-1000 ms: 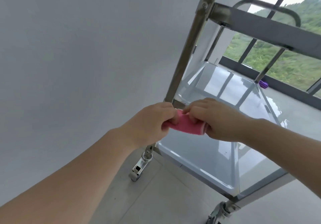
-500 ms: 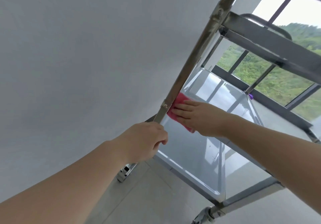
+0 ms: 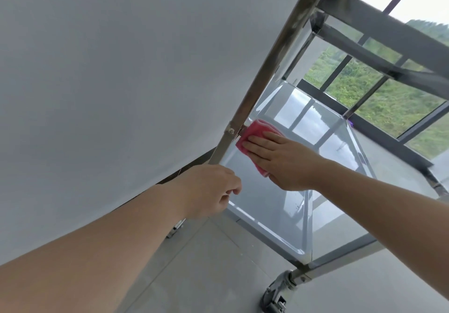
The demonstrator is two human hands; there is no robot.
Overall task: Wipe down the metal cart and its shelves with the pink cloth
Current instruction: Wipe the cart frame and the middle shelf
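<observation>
The pink cloth (image 3: 252, 135) lies flat on the lower shelf (image 3: 264, 205) of the metal cart (image 3: 359, 28), in the shelf's near-left corner, its far edge just beside the foot of the corner post (image 3: 274, 60). The right hand (image 3: 281, 159) presses it down with straight fingers spread across the top; nothing is curled round the cloth, so the hold is by palm pressure alone. The left hand (image 3: 209, 191) sits at the base of the same post, at the shelf's left edge, with fingers loosely curled; whether it grips the post or only rests against it cannot be told, because the hand covers the contact. The relation governing the next move: the cloth is already under the right hand, at one corner, and the shelf's long axis runs away from that corner toward the far edge by the window (image 3: 388, 99). The unwiped span, as judged from the cloth's position, lies ahead and to the right of the hand. A stroke along that axis, keeping the palm flat, appears to be the next requirement. The upper shelf frame (image 3: 379, 52) overhangs the path, so clearance for the forearm should be watched.
</observation>
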